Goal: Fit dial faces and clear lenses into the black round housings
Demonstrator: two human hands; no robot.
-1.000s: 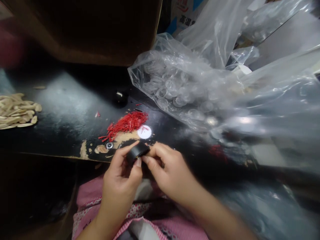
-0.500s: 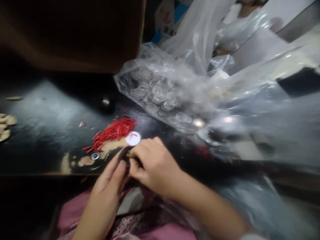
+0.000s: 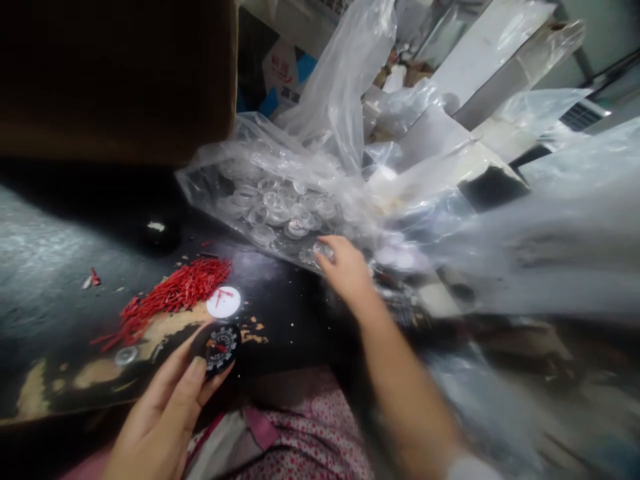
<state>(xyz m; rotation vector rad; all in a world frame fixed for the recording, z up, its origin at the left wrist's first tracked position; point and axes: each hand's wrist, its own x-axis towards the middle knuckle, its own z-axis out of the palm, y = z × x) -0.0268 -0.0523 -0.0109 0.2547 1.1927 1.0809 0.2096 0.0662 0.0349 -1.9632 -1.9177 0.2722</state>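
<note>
A small round black dial gauge (image 3: 221, 348) with white markings and a red pointer faces up in my left hand (image 3: 170, 407), held between thumb and fingers near the table's front edge. My right hand (image 3: 346, 270) reaches out to the mouth of a clear plastic bag, its thumb and fingers closed around a clear round cover (image 3: 323, 251). Many similar clear covers (image 3: 280, 210) lie heaped in the bag. Just beyond the gauge is a white disc (image 3: 223, 302) with red pointers on it, beside a pile of red pointers (image 3: 175, 290).
On the black, worn table (image 3: 280, 320) a small clear ring (image 3: 127, 356) lies at the left. A dark box (image 3: 115, 80) overhangs the upper left. Plastic bags (image 3: 540, 253) and cartons crowd the right side and back.
My right hand has left the gauge and moved right and forward to the bag, where it grips a clear cover. The gauge's face now shows in my left hand. The view has shifted right.
</note>
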